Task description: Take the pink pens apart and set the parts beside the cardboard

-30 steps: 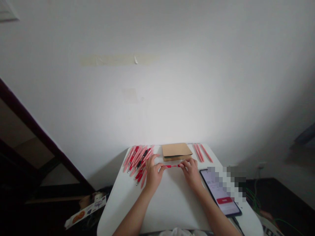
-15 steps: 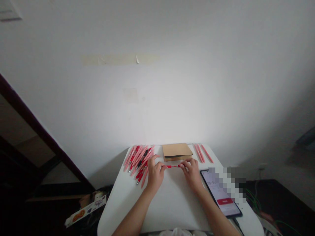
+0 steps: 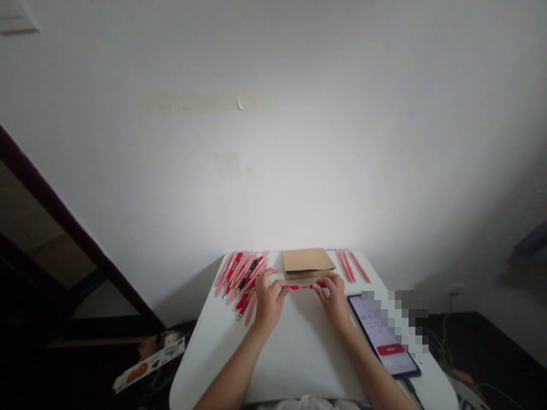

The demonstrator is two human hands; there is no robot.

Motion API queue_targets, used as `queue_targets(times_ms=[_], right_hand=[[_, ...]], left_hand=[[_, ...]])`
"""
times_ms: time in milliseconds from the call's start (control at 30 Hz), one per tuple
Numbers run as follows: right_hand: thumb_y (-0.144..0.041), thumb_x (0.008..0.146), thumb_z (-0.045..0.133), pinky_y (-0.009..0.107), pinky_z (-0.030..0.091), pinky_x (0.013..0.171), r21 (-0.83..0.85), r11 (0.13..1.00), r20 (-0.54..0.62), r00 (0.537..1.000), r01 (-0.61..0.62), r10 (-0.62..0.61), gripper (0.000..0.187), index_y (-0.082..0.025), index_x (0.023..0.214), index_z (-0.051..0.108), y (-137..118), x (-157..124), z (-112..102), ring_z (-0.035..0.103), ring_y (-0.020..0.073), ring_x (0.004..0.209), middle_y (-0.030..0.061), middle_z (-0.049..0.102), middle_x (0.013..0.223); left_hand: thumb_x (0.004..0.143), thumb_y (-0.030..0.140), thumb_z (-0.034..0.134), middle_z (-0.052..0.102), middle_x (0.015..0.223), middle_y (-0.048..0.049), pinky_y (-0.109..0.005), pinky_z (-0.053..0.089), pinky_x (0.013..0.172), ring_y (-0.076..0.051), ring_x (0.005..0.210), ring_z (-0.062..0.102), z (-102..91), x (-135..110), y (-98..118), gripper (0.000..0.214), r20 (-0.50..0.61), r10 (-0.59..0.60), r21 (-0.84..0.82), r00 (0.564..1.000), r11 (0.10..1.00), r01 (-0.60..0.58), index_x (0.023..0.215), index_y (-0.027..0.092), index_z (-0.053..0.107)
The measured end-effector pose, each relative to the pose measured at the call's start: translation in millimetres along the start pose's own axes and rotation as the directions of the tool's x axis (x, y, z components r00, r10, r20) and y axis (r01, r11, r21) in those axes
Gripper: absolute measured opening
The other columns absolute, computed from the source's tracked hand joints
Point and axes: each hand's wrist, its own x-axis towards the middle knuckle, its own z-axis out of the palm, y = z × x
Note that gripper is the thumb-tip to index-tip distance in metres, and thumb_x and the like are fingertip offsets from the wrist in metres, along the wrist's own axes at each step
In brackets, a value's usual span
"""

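Both my hands hold one red pen [image 3: 301,286] level above the white table [image 3: 294,353]. My left hand [image 3: 268,300] pinches its left end. My right hand [image 3: 334,297] pinches the right end. A heap of several pink and red pens [image 3: 240,276] lies just left of my left hand. A flat brown cardboard box [image 3: 306,262] sits right behind the held pen. Three pink pens [image 3: 352,266] lie side by side at the back right.
A phone [image 3: 383,336] with a lit screen lies on the table's right side, close to my right forearm, with a cable at its near end. A white wall stands right behind the table. A printed carton [image 3: 147,364] lies on the dark floor at the left.
Both hands have stayed on the red pen, with the right hand sliding slightly along it. The view shifted a little.
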Motion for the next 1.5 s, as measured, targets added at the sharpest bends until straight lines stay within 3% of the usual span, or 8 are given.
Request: queue_targets(times_ms=[400, 633, 733, 900, 1067, 1233, 1333, 1500], right_hand=[[-0.052, 0.084, 0.064, 0.038, 0.047, 0.083, 0.174, 0.985, -0.02, 1.0, -0.012, 0.016, 0.031, -0.021, 0.08, 0.065, -9.4, 2.4, -5.4, 0.054, 0.0219, 0.093, 0.0075, 0.052, 0.099], [-0.051, 0.077, 0.071, 0.04, 0.047, 0.088, 0.346, 0.933, 0.005, 0.995, -0.099, 0.104, 0.032, -0.021, 0.07, 0.062, -17.4, 4.8, -8.3, 0.057, 0.0234, 0.099, 0.0067, 0.058, 0.097], [-0.05, 0.074, 0.074, 0.04, 0.05, 0.084, 0.497, 0.841, 0.058, 0.976, -0.211, 0.211, 0.032, -0.02, 0.072, 0.063, -19.5, 5.3, -7.9, 0.06, 0.0242, 0.098, 0.0079, 0.063, 0.1], [-0.05, 0.079, 0.069, 0.042, 0.053, 0.085, 0.703, 0.598, 0.213, 0.916, -0.386, 0.341, 0.03, -0.021, 0.087, 0.063, -19.6, 3.6, -4.3, 0.065, 0.0225, 0.095, 0.0068, 0.069, 0.098], [-0.057, 0.083, 0.063, 0.044, 0.058, 0.075, 0.818, 0.4, 0.23, 0.872, -0.414, 0.432, 0.034, -0.025, 0.093, 0.056, -19.0, 3.6, -1.4, 0.067, 0.0198, 0.087, 0.0021, 0.064, 0.103], [-0.062, 0.084, 0.058, 0.042, 0.058, 0.067, 0.858, 0.267, 0.273, 0.829, -0.439, 0.487, 0.036, -0.028, 0.093, 0.049, -14.5, 7.5, -2.6, 0.061, 0.0136, 0.065, -0.0039, 0.06, 0.086], [-0.064, 0.086, 0.052, 0.04, 0.055, 0.065, 0.847, 0.27, 0.31, 0.837, -0.459, 0.451, 0.036, -0.029, 0.093, 0.048, -13.2, 10.9, -4.2, 0.054, 0.0123, 0.057, -0.0047, 0.057, 0.078], [-0.069, 0.092, 0.023, 0.036, 0.047, 0.059, 0.779, 0.434, 0.324, 0.883, -0.452, 0.338, 0.05, -0.028, 0.087, 0.051, -18.7, 15.9, -11.4, 0.045, 0.014, 0.053, -0.0016, 0.053, 0.071]], left_hand=[[0.084, 0.029, 0.065, 0.055, 0.116, -0.0078, -0.051, 0.044, 0.098, -0.027, 0.114, 0.049, 0.6, 0.5, -3.6, 0.008, 0.016, -0.03, -0.006, 0.999, 1.0, 0.03, 0.081, 0.023, 0.069], [0.085, 0.03, 0.063, 0.055, 0.116, -0.0082, -0.051, 0.045, 0.098, -0.027, 0.114, 0.05, -1.3, 0.5, -2.1, 0.01, 0.045, -0.042, -0.015, 0.998, 0.999, 0.043, 0.083, 0.023, 0.07], [0.086, 0.032, 0.062, 0.055, 0.117, -0.0082, -0.05, 0.045, 0.098, -0.026, 0.115, 0.049, -0.8, -0.1, -0.5, 0.011, 0.075, -0.026, -0.037, 0.997, 0.999, 0.028, 0.084, 0.023, 0.07], [0.085, 0.036, 0.063, 0.053, 0.117, -0.0093, -0.05, 0.045, 0.099, -0.026, 0.116, 0.05, 1.2, -2.0, -1.0, 0.015, 0.064, -0.05, -0.041, 0.997, 0.998, 0.053, 0.092, 0.024, 0.069], [0.087, 0.039, 0.06, 0.052, 0.116, -0.0097, -0.05, 0.045, 0.099, -0.027, 0.116, 0.051, -0.2, -1.5, -3.1, 0.019, 0.022, -0.098, -0.006, 0.995, 0.995, 0.098, 0.094, 0.023, 0.068], [0.088, 0.037, 0.059, 0.053, 0.114, -0.0093, -0.049, 0.045, 0.099, -0.026, 0.115, 0.051, -2.5, 0.9, -2.4, 0.017, -0.01, -0.09, 0.017, 0.996, 0.996, 0.091, 0.091, 0.023, 0.068], [0.088, 0.037, 0.059, 0.054, 0.113, -0.009, -0.049, 0.045, 0.099, -0.026, 0.114, 0.052, -4.0, 1.5, -0.9, 0.017, -0.015, -0.082, 0.027, 0.997, 0.996, 0.082, 0.09, 0.023, 0.068], [0.089, 0.036, 0.058, 0.054, 0.113, -0.0087, -0.05, 0.044, 0.098, -0.026, 0.113, 0.051, -4.9, 0.9, 0.2, 0.016, -0.004, -0.083, 0.039, 0.997, 0.996, 0.083, 0.088, 0.023, 0.068]])
